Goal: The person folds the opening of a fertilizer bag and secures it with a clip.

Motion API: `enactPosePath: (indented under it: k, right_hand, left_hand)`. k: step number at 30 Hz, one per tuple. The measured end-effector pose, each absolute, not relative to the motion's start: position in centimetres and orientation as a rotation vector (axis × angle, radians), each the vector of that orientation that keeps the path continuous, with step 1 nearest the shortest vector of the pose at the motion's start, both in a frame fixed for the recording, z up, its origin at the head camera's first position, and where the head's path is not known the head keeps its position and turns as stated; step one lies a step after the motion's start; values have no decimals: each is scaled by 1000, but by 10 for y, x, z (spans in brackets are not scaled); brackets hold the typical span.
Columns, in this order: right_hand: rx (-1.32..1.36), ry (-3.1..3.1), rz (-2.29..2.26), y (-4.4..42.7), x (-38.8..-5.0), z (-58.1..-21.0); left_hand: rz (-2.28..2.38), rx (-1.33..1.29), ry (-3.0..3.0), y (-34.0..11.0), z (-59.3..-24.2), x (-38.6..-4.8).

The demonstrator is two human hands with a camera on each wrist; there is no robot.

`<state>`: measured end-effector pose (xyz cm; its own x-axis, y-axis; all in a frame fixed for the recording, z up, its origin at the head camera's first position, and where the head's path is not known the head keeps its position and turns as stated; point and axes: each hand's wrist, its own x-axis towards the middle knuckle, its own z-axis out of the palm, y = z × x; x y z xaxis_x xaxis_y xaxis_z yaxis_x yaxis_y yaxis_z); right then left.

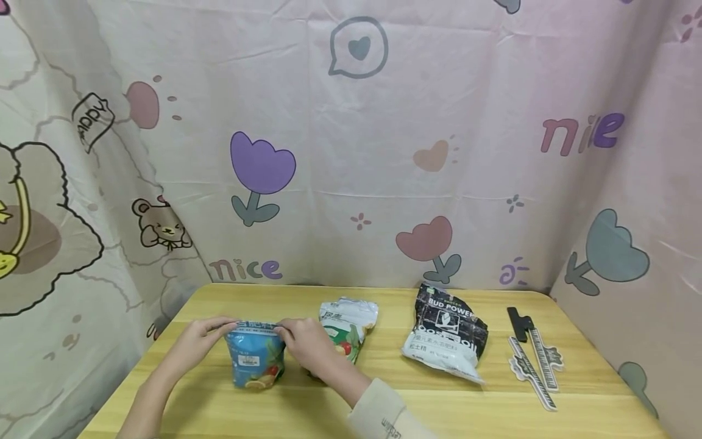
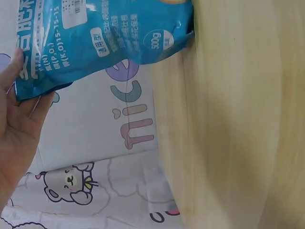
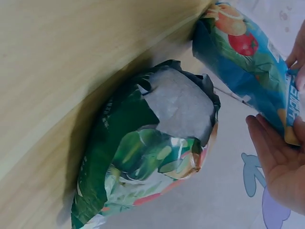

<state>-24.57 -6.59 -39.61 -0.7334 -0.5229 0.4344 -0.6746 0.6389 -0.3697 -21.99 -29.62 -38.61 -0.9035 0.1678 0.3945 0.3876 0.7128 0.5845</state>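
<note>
A blue fertilizer bag point(image 1: 255, 360) with fruit pictures stands upright on the wooden table. My left hand point(image 1: 198, 342) pinches its top left corner, thumb on the front face in the left wrist view, fingers behind. At the opposite top corner, my right hand point(image 1: 307, 342) pinches the bag's edge. The blue bag's side point(image 3: 243, 62), with a tomato and an orange printed on it, shows in the right wrist view. Just behind my right forearm is a green and white bag point(image 1: 351, 323) with vegetable pictures, partly hidden by that arm.
Right of centre lies a black and white bag point(image 1: 444, 335) marked "BUD POWER". Farther right are flat ruler-like strips point(image 1: 532, 372) and a small black piece point(image 1: 518, 323). A printed curtain point(image 1: 351, 152) hangs behind the table point(image 1: 384, 402) and along both sides.
</note>
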Motion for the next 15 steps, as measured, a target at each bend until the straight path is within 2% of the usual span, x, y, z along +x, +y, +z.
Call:
enactPosePath:
  k: [8, 15]
  right_hand:
    - [934, -2544, 622, -65, -246, -399]
    - [951, -2520, 762, -65, -244, -399]
  left_hand:
    - [-906, -455, -2537, -292, -390, -222]
    - [-949, -463, -2637, -296, -383, -222]
